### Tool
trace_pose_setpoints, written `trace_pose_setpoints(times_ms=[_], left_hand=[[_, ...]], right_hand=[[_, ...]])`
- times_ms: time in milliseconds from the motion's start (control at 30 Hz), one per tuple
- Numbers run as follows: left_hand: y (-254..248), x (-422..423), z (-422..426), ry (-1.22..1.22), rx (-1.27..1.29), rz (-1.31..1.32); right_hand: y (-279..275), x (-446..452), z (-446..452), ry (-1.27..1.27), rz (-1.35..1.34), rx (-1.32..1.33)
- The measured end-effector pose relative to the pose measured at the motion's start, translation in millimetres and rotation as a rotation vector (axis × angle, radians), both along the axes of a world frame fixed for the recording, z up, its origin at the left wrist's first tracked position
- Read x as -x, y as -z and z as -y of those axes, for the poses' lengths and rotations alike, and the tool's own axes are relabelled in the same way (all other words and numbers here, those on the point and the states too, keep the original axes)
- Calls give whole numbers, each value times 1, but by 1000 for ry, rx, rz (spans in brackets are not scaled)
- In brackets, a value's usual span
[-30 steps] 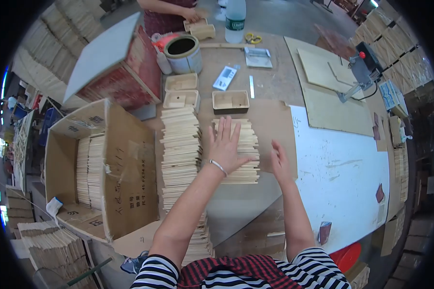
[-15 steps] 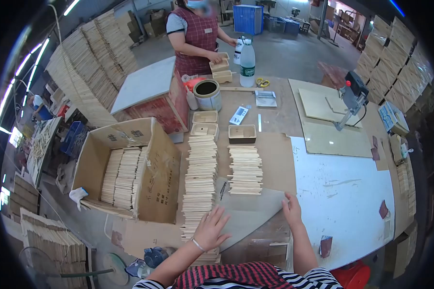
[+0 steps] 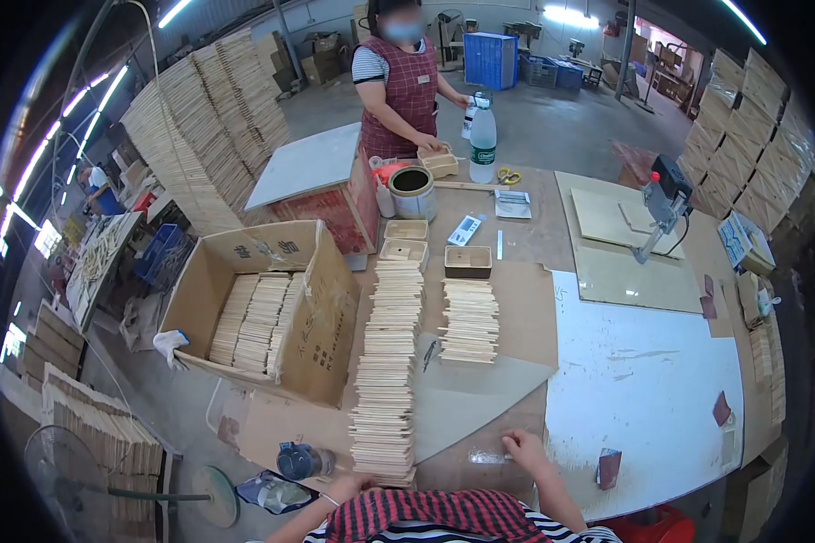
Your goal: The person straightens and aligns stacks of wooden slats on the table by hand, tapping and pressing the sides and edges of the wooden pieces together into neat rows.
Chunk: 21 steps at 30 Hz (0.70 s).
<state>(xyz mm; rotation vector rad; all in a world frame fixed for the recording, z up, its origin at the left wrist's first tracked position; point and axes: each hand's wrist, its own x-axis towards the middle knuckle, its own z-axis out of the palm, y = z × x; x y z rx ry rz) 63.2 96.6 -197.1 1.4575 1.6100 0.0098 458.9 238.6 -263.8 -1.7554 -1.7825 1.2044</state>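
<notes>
My left hand (image 3: 349, 486) is low at the table's front edge, beside the bottom of the long row of thin wooden pieces (image 3: 389, 371); its fingers are partly hidden by my apron. Near the front edge, my right hand (image 3: 523, 447) rests with curled fingers beside a small clear strip (image 3: 489, 458). Whether it holds anything is too small to tell. A shorter row of wooden pieces (image 3: 469, 321) lies farther up, below a small wooden box (image 3: 468, 262). A dark-lidded jar (image 3: 296, 460) stands left of my left hand.
An open carton (image 3: 321, 330) of wooden pieces stands left. Beyond are a can (image 3: 414, 193), a bottle (image 3: 483, 145) and yellow scissors (image 3: 509, 176). A white board (image 3: 643, 389) and a drill-like device (image 3: 666, 208) are right. A co-worker (image 3: 403, 90) touches small boxes across the table.
Both hands have drawn back toward my body, the left off the shorter row of pieces. The view has tilted up, showing more of the co-worker and the room.
</notes>
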Motion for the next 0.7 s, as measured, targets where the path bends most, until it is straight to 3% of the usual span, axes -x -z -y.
trace_pose_setpoints(times_ms=[167,400,700], left_hand=[[65,45,57,112,-23,-27],[79,37,62,-432,191,384],[98,26,56,-688,226,596]], right_hand=[[18,-1,5,-27,42,-7],[19,5,1,-7,85,-39],[14,8,2,8,126,-46]])
